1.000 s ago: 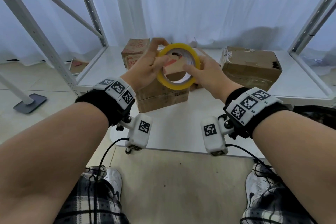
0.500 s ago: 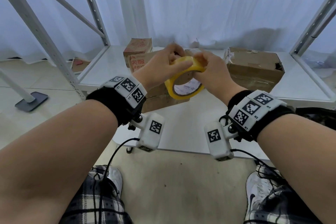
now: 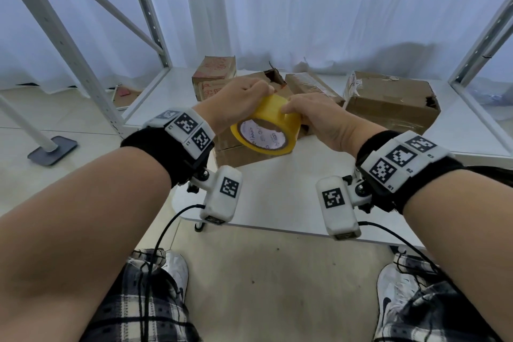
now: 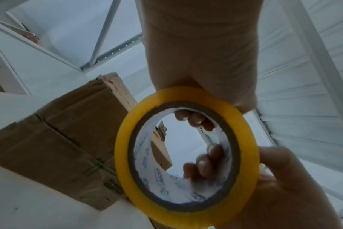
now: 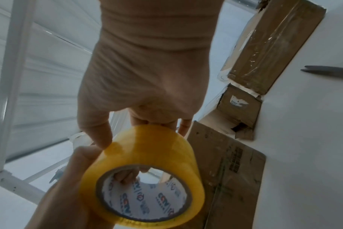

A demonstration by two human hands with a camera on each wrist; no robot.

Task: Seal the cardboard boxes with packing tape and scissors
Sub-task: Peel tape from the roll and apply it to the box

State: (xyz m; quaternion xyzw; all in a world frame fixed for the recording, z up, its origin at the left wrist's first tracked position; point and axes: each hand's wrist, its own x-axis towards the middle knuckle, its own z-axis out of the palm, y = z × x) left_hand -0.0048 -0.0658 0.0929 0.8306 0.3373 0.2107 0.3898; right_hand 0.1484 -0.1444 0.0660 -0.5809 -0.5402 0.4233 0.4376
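A yellow roll of packing tape [image 3: 268,126] hangs above the white table, held by both hands. My left hand [image 3: 244,97] grips its far left rim, with fingertips curled inside the core [image 4: 194,119]. My right hand [image 3: 311,114] grips the right rim, thumb on the outer yellow face [image 5: 100,136]. A brown cardboard box [image 3: 236,154] sits on the table just below and behind the roll. The grey scissors [image 5: 329,72] lie on the table to the right, seen only in the right wrist view.
Three more cardboard boxes stand further back: a printed one [image 3: 215,71] at the left, a taped one [image 3: 308,85] in the middle, a torn larger one [image 3: 388,100] at the right. White shelf uprights [image 3: 69,44] flank the table [image 3: 277,197]. A curtain hangs behind.
The roll has tipped from facing me upright to lying nearly flat, and it has come lower. Both hands have closed in over its top rim.
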